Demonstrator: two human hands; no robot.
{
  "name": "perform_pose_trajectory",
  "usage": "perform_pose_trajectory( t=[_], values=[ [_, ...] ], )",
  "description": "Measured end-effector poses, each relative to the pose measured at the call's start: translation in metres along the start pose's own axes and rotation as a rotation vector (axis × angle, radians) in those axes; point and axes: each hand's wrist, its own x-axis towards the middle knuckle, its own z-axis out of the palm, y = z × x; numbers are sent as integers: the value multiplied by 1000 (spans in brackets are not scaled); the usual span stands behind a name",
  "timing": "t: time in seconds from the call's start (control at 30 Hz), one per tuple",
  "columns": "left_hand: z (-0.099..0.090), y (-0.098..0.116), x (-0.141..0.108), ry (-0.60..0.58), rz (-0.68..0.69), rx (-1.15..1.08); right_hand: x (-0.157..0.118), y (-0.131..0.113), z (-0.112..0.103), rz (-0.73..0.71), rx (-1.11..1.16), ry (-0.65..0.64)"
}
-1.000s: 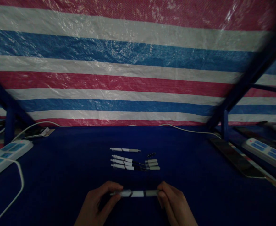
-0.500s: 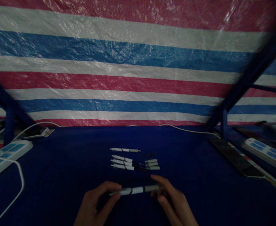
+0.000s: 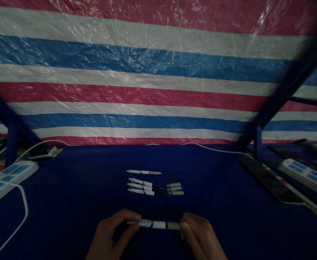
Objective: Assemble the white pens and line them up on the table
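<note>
While the left hand (image 3: pixel 112 234) and right hand (image 3: pixel 199 234) pinch opposite ends of the pen (image 3: pixel 158 224) above the desk's (image 3: pixel 66 202) near edge, the light, stiff, slippery barrel likely favours end grips.

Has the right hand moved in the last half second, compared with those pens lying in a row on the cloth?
Yes. The right hand has dropped toward the viewer, away from the row of pens, and now grips the end of the held pen.
</note>
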Motion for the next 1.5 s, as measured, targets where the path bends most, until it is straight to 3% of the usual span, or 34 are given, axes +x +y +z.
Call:
perform_pose_trajectory(
  t=[0.27, 0.43, 0.63, 0.8, 1.03, 1.13, 1.27, 1.4, 1.5],
  values=[
    [-1, 2, 2, 36, -23, -16, -3, 8, 10, 141, 155, 37],
    [-1, 4, 1, 13, -3, -31, -4, 8, 5, 29, 73, -42],
    [-2, 4, 2, 37, -5, -56, -6, 10, 11, 148, 120, 56],
    [-2, 3, 2, -11, -41, -35, -3, 8, 6, 45, 58, -38],
    [-4, 6, 1, -13, -35, -47, -4, 8, 6, 41, 6, 51],
    [-3, 5, 1, -18, -38, -54, -2, 2, 4, -13, -16, 17],
    [-1, 1, 0, -8, -23, -38, 0, -7, -1, -76, -91, 68],
    [-1, -1, -2, -1, -22, -17, -2, -2, 1, -87, -97, 68],
    [-2, 2, -1, -1, -12, -22, -3, 4, 4, -77, -80, -6]
  ],
)
